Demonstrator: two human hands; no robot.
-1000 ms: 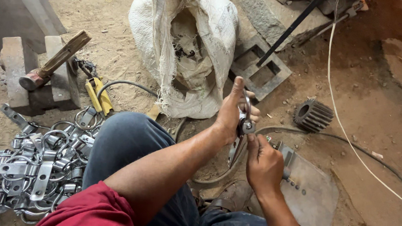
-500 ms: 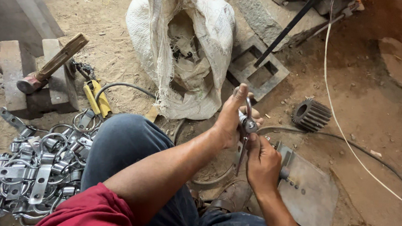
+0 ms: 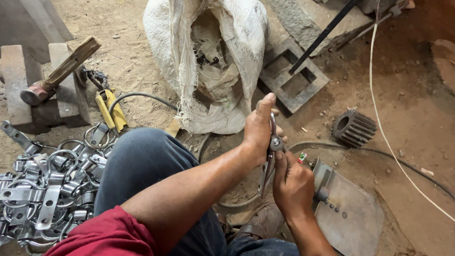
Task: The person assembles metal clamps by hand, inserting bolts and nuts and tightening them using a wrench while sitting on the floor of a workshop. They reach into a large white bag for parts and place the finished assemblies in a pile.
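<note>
Head view, looking straight down past a blue-jeaned knee (image 3: 146, 168) and a red sleeve (image 3: 99, 249): the person sits low on a dirt floor (image 3: 420, 133), both hands raised over the lap. The left hand (image 3: 258, 129) wraps the upper part of a bright metal clamp (image 3: 271, 151), fingers closed around it, thumb pointing up. The right hand (image 3: 292, 184) comes in from below, fingers curled tight on the lower end of the same piece, right at the small bolt where the two halves meet. So both hands are clamped on the one clamp, held upright and clear of the ground, just above a flat steel plate (image 3: 351, 215) lying by the right leg.

The step in hand looks like fitting or tightening, with the left hand steadying and the right hand working the fastener. The next move would call for a firm hold from the left hand while the right hand's fingers turn, keeping the small bolt from slipping out.

Around them: a heap of finished-looking clamps (image 3: 39, 190) at the floor's left edge, a hammer (image 3: 58, 72) resting on concrete blocks (image 3: 39, 91), an open white sack (image 3: 213, 56) ahead, a dark gear wheel (image 3: 353, 128) to the right, and a white cable (image 3: 389, 140) trailing across the dirt.
</note>
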